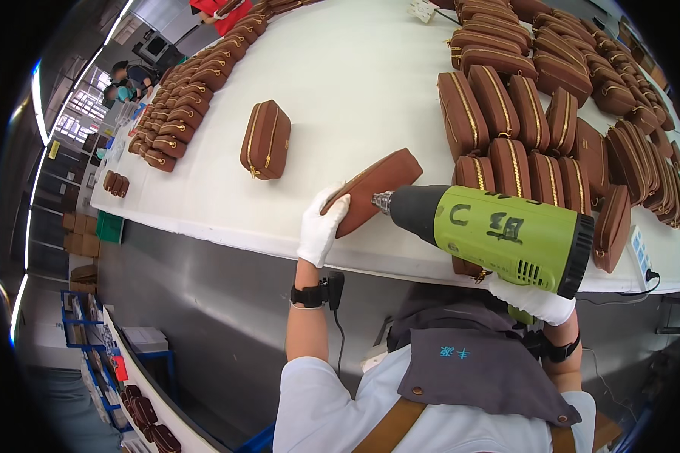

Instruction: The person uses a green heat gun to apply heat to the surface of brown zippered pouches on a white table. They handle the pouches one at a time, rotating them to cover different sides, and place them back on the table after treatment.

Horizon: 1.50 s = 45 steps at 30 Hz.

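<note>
My left hand (pixel 323 222), in a white glove, grips one end of a brown zippered pouch (pixel 381 184) tilted above the white table. My right hand (pixel 535 301), also gloved in white, is wrapped around the handle of a green heat gun (pixel 501 238). The gun's metal nozzle points left at the pouch's side; whether it touches cannot be made out. The gun's body hides part of my right hand and some pouches behind it. Farther left, a brown pouch with gold zippers (pixel 266 140) stands alone on the table.
Rows of brown pouches (pixel 476 113) fill the table's right side, and another long row (pixel 181 113) lines its far left edge. A white power strip (pixel 639 257) with a plugged cord lies at the right edge. A person in red (pixel 224 14) stands at the far end.
</note>
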### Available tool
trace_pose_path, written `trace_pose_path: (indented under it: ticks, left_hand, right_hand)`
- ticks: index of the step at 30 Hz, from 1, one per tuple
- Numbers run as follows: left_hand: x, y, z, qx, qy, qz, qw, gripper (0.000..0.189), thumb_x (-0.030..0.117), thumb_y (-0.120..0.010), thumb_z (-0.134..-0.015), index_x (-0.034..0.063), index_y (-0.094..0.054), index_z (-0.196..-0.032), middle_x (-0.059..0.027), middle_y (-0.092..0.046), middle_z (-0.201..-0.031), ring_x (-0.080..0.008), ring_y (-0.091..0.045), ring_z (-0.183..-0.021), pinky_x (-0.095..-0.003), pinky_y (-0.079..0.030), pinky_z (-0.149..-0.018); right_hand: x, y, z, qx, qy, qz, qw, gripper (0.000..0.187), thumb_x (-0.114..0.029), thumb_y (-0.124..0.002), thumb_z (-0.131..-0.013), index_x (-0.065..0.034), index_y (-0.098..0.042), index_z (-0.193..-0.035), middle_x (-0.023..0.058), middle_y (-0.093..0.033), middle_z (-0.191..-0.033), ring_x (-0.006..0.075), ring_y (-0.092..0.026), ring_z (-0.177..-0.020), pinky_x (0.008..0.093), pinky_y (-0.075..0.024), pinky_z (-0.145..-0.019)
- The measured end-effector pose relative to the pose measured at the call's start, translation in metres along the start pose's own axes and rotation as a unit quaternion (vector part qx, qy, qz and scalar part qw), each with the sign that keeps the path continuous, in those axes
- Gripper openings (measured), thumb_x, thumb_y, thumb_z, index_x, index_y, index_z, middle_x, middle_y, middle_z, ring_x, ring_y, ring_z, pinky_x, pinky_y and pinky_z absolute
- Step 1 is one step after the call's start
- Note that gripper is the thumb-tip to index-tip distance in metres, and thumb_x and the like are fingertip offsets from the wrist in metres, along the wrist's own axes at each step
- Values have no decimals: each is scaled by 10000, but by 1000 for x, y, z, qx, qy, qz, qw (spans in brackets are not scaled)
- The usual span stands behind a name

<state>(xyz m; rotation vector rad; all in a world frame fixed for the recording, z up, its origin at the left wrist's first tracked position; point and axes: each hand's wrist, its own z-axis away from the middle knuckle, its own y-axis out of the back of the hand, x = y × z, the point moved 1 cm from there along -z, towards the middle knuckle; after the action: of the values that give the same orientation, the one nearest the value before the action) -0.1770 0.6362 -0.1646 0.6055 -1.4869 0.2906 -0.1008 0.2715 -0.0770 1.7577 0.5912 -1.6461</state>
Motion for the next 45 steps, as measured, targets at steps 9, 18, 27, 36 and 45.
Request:
trace_pose_path:
  ticks: [9,18,27,36,45]
  left_hand:
    - [6,2,-2,18,10,19,1000,556,397,-325,-1023,-67,-554,-1227,-151,-602,-1171,-172,-547,-1084,-286,-390,-984]
    - [-21,-8,18,80,14,102,992,517,323,-447,-992,-60,-434,-1339,-195,-437,-1383,-229,-407,-1284,-318,-323,-1063]
    - [-44,-20,25,126,46,104,985,552,346,-440,-992,-53,-396,-1370,-190,-451,-1385,-242,-413,-1296,-327,-303,-1085]
    - [-15,-28,24,6,90,-8,996,1083,136,-873,-588,-80,-220,-1425,-208,-542,-1216,-215,-546,-1113,-336,-497,-906]
    - [0,-26,23,20,19,45,999,988,14,-850,-607,-34,-280,-1413,-133,-514,-1168,-223,-571,-1043,-326,-523,-884]
  right_hand:
    - [4,-2,4,5,72,61,995,435,-31,-798,-703,-36,-637,-1107,78,-661,-1043,211,-635,-893,322,-505,-786]
    - [1,14,14,-30,31,51,998,372,-26,-730,-763,-59,-650,-1124,80,-661,-1104,216,-633,-993,324,-509,-839]
    - [29,31,34,-144,74,191,968,386,-47,-625,-849,-62,-577,-1232,92,-593,-1214,245,-586,-1073,353,-483,-896]
    - [5,20,15,-61,173,327,927,469,27,-730,-752,-4,-577,-1194,95,-650,-1101,210,-635,-966,330,-524,-808]
    - [12,20,23,38,17,-16,999,492,91,-717,-716,7,-582,-1182,121,-654,-1069,187,-643,-885,284,-530,-711]
